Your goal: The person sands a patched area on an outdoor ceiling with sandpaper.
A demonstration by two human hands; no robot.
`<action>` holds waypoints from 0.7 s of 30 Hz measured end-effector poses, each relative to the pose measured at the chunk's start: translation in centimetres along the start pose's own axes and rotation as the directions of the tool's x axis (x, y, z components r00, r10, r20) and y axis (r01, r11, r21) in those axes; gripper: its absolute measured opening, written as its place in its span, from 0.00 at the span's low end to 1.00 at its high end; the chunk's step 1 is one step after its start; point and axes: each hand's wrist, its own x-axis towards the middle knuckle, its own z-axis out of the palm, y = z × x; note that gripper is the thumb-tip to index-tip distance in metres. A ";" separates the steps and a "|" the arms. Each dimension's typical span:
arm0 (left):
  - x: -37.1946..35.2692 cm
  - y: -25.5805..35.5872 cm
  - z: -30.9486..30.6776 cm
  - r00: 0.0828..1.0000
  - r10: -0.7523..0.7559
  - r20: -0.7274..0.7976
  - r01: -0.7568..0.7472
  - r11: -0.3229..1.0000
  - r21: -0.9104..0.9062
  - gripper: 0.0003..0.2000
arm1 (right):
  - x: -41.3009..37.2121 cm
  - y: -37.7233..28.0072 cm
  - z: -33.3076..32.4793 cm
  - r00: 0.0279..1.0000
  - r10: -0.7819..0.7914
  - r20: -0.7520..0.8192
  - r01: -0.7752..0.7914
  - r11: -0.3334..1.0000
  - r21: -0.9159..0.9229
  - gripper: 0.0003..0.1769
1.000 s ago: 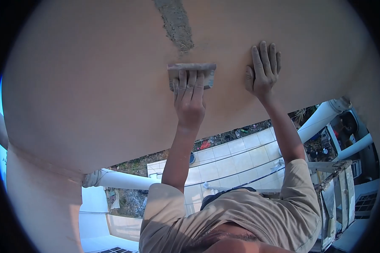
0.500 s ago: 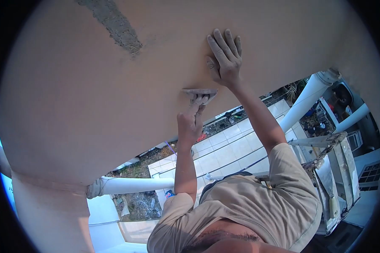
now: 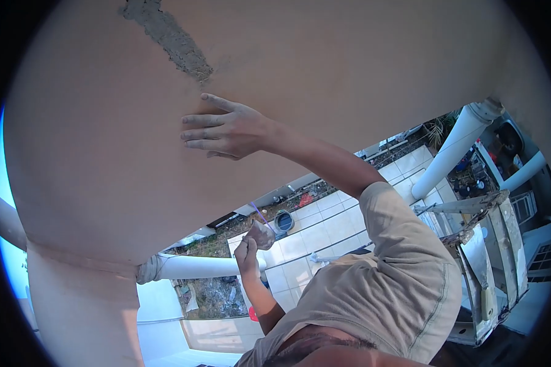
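Note:
My right hand [image 3: 229, 130] lies on a large smooth beige surface [image 3: 349, 73], its fingers spread and dusty grey. Just above its fingertips ends a rough grey strip [image 3: 177, 46] on that surface. Lower down, my left hand [image 3: 247, 254] is closed round a small flat trowel [image 3: 261, 235], whose dusty blade points up and to the right. The trowel is apart from the beige surface, over the tiled ground.
White pipes or columns [image 3: 205, 266] [image 3: 450, 153] stand at the lower left and right. A worn ladder-like frame [image 3: 499, 257] is at the right. Below are pale tiles [image 3: 294, 251], a dark bucket [image 3: 284, 221] and a strip of soil with debris.
My right hand has moved left across the beige surface, towards the grey strip. My left hand has dropped away from the surface with the trowel, which now shows its flat side.

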 end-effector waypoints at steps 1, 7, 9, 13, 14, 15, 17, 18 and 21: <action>-1.0 -0.7 -0.9 0.998 -0.058 -0.016 0.057 0.996 -0.071 0.13 | 0.5 1.0 -2.5 0.959 0.231 -0.162 -0.244 0.967 -0.068 0.37; -5.1 -4.1 -5.2 0.974 -0.183 -0.132 0.151 0.963 -0.225 0.15 | 3.7 1.8 -3.7 0.786 0.553 -0.276 -0.612 0.757 -0.227 0.36; -5.3 -3.4 -4.3 0.962 -0.222 -0.161 0.176 0.950 -0.257 0.17 | 3.3 1.3 -2.6 0.977 0.203 -0.070 -0.214 0.942 -0.258 0.37; -6.0 -1.6 -4.1 0.983 -0.169 -0.066 0.147 0.956 -0.252 0.17 | 7.0 6.5 -7.9 0.920 0.298 -0.253 -0.368 0.880 -0.300 0.34; -6.4 -0.6 -3.9 0.983 -0.169 -0.073 0.145 0.956 -0.254 0.17 | 9.0 8.9 -10.3 0.832 0.460 -0.310 -0.531 0.822 -0.208 0.34; -6.6 0.4 -3.4 0.980 -0.176 -0.094 0.150 0.959 -0.240 0.12 | 10.1 11.0 -11.5 0.713 0.611 -0.345 -0.677 0.728 -0.110 0.33; -6.9 0.6 -3.0 0.977 -0.196 -0.089 0.172 0.959 -0.224 0.10 | 13.5 12.2 -9.1 0.652 0.674 -0.347 -0.751 0.637 -0.174 0.32; -7.0 0.2 -3.3 0.972 -0.222 -0.079 0.205 0.961 -0.187 0.12 | 13.0 11.0 -8.7 0.721 0.598 -0.352 -0.685 0.691 -0.231 0.31; -7.5 -0.3 -3.7 0.972 -0.228 -0.058 0.217 0.964 -0.154 0.16 | 9.0 5.9 -6.5 0.912 0.266 -0.312 -0.371 0.859 -0.353 0.30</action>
